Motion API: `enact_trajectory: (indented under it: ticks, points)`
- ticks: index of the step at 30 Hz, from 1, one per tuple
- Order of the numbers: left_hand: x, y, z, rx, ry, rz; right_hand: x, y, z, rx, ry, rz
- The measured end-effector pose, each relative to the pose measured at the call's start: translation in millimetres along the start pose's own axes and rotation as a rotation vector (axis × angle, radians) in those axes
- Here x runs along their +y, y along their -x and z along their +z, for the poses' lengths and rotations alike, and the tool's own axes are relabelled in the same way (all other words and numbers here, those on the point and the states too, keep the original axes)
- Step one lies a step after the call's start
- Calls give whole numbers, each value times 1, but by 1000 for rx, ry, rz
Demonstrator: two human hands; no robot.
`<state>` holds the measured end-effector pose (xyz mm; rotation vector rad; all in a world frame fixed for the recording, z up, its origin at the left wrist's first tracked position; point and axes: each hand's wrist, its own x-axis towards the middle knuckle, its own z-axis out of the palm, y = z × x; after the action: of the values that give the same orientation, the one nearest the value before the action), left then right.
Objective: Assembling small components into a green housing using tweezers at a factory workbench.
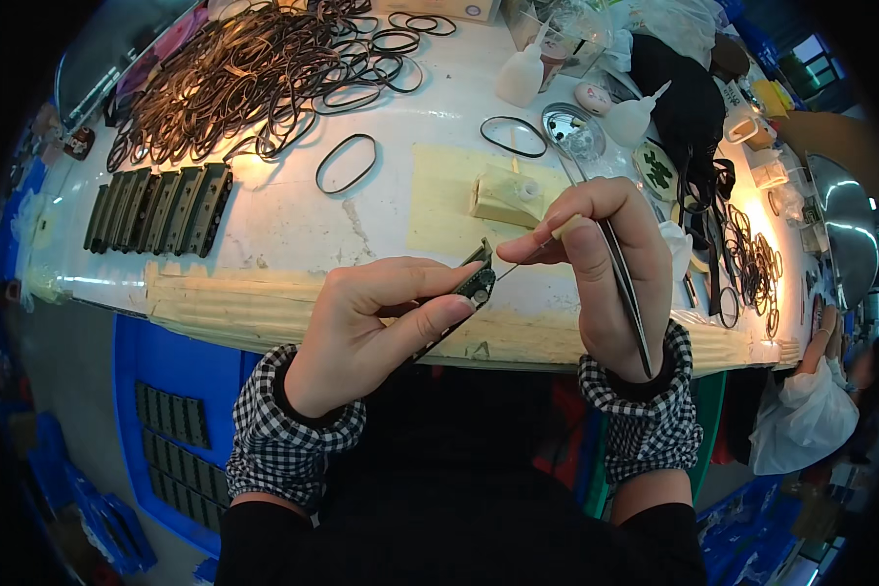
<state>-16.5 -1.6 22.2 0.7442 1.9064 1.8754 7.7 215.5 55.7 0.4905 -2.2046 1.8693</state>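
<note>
Between the thumb and fingers of my left hand point(361, 327) is a narrow dark green strip-shaped part point(476, 284), tilted up to the right. My right hand point(610, 264) is closed just right of it, with metal tweezers point(619, 269) lying across the palm. A thin needle-like tool point(520, 265) sticks out of its pinch, tip close to the part's upper end; whether it touches I cannot tell. Something pale yellow point(568, 227) shows at the right thumb and finger. Behind the hands stands a pale yellow block point(503, 198) on yellow tape.
A heap of dark loops point(234, 78) covers the back left, with a row of dark green parts point(158, 210) before it. White squeeze bottles point(521, 76) and a round metal dish point(571, 132) stand back right. Below the table edge, a blue tray point(132, 391) holds more green parts.
</note>
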Motion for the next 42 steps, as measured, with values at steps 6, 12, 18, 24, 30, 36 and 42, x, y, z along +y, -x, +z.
enact_trajectory:
  ticks: [6, 12, 18, 24, 30, 36, 42]
  points:
    - [0, -1, -1, -1, -7, 26, 1, 1, 4, 37, -96, 15]
    - [0, -1, 0, 3, -1, 23, 2, -1, 4, 42, -44, 11]
    - [-2, 1, -1, 17, 8, 20, 7, -7, -3, 215, -63, 6]
    - [-7, -1, 1, 78, 26, 60, 27, -24, -13, 356, 793, -308]
    - [-5, 0, 3, 104, 60, 19, 42, -22, -18, 195, 925, -301]
    - [-13, -3, 16, 283, 249, 67, 7, -7, 5, 214, 666, -232]
    - [-17, -4, 30, 330, 384, 157, -1, 13, 26, 65, 452, -332]
